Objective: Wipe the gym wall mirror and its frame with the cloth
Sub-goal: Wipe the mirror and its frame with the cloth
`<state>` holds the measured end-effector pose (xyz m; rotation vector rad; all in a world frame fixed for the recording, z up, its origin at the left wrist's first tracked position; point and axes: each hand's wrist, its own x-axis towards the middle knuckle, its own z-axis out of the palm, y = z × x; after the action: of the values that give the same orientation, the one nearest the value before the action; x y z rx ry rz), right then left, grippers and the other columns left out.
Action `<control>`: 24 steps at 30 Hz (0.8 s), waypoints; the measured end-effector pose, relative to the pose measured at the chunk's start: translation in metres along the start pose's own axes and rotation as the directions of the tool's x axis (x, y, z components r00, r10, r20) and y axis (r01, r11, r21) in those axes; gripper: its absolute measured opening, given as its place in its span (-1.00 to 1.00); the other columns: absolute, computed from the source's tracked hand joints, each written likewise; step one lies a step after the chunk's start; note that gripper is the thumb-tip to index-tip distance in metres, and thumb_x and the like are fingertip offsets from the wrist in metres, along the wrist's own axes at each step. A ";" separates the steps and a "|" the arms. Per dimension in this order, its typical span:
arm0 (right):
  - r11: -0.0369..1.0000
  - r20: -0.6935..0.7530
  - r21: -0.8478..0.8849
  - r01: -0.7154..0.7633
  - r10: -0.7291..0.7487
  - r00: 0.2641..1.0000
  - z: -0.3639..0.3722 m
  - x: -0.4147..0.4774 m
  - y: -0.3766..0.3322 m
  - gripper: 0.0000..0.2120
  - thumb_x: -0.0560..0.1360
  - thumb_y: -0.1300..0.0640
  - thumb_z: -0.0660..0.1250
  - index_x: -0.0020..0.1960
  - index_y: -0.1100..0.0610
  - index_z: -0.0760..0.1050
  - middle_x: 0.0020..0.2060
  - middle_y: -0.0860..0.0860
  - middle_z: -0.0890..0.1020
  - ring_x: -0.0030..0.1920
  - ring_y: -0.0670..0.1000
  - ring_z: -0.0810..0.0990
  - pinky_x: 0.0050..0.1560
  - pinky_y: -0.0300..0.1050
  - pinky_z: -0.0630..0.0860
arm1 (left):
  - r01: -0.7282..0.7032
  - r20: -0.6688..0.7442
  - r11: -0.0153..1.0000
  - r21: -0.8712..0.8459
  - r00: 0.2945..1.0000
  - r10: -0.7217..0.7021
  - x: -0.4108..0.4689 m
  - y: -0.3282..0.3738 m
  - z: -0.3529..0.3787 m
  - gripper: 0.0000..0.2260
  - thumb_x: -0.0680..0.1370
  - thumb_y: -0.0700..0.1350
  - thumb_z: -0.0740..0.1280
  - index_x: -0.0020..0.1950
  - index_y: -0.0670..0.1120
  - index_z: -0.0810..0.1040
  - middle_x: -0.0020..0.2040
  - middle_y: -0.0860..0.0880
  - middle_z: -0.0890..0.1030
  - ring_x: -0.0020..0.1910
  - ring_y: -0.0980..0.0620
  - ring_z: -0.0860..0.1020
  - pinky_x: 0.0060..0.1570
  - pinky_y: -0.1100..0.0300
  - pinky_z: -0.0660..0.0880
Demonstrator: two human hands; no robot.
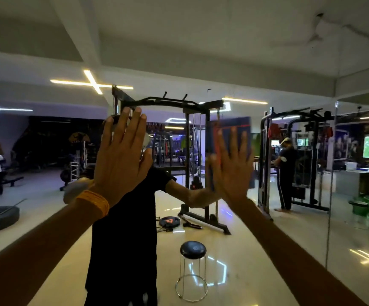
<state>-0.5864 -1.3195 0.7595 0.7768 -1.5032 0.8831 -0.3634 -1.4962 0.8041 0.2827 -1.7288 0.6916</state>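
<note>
We stretch both arms up to the mirror (234, 261): hard, likely fragile, so we'd press gently. Our right hand (232, 166), fingers straight and spread, pins the cloth (230, 124) against it. The cloth looks soft and light, best held mid-cloth. Left hand (121, 155) beside it is flat and holds nothing.

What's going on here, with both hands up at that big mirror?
A person is facing the gym mirror with both arms raised. The right hand presses a blue cloth flat against the glass, fingers straight and spread, apparently mid-wipe. The left hand, with an orange band on the wrist, is open and flat toward the glass and holds nothing. I cannot tell whether it touches. A stool shows in the reflection below.
</note>
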 end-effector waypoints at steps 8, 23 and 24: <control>0.984 0.087 -0.053 0.168 -0.163 0.983 -0.009 0.002 0.058 -0.45 0.73 -0.22 -0.17 0.67 -0.06 0.01 0.66 0.11 0.09 0.66 0.16 -0.07 0.56 0.43 0.06 | -0.025 -0.024 1.000 -0.010 0.999 0.025 -0.001 -0.002 0.000 -0.36 0.68 0.12 0.04 0.66 -0.24 0.11 0.66 -0.26 0.11 0.66 -0.25 0.04 0.61 -0.27 -0.04; 0.966 -0.022 0.025 -0.256 0.257 0.966 -0.009 0.035 0.065 -0.45 0.73 -0.21 -0.15 0.68 -0.16 -0.14 0.68 0.01 0.00 0.67 0.11 -0.10 0.56 0.45 0.04 | -0.022 -0.006 1.000 0.009 1.000 0.022 -0.003 -0.001 0.001 -0.35 0.69 0.14 0.01 0.67 -0.24 0.07 0.67 -0.27 0.09 0.66 -0.27 0.03 0.59 -0.33 0.02; 0.942 -0.010 0.012 -0.334 0.334 0.942 -0.009 0.033 0.052 -0.43 0.72 -0.21 -0.14 0.68 -0.11 -0.13 0.68 0.05 0.01 0.67 0.14 -0.08 0.57 0.43 0.02 | -0.022 -0.006 1.000 0.011 1.000 0.022 -0.003 -0.001 0.001 -0.35 0.69 0.14 0.01 0.67 -0.23 0.07 0.67 -0.26 0.08 0.66 -0.27 0.02 0.59 -0.33 0.01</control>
<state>-0.6306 -1.2859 0.7875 0.5277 -1.6492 1.1456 -0.3634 -1.4980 0.8012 0.2696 -1.7249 0.7172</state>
